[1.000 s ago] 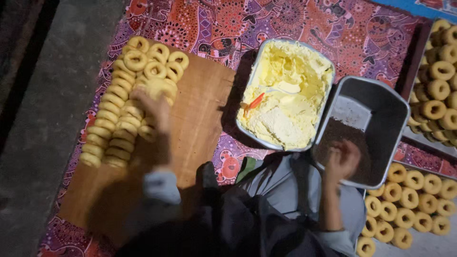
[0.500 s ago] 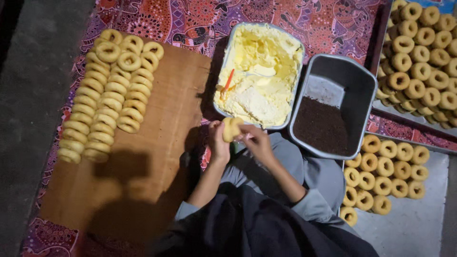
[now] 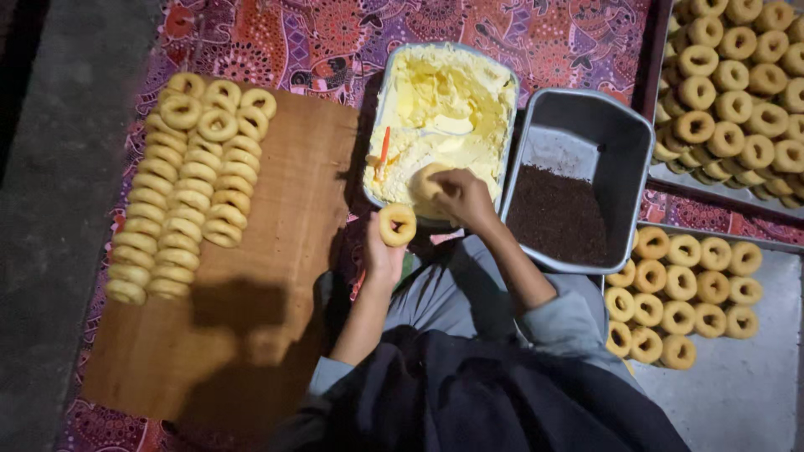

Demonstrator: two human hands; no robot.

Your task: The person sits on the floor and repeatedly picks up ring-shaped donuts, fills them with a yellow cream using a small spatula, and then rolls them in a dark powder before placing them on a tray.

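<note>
Yellow cream tray is the landmark: beside it, left hand grips one doughnut half; right hand presses another half into the cream, so joining them seems next.

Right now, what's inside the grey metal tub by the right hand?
The grey metal tub holds dark brown crumbs piled at its near end; the far end shows bare metal floor. The right hand is outside it, over the cream tray. What is under the crumbs is covered.

Plain ring doughnut: golden-brown, hole facing camera, held upright in left hand above lap. Second doughnut half: pale cut face, in right hand, over near edge of cream tray, yellow cream piled inside.
</note>
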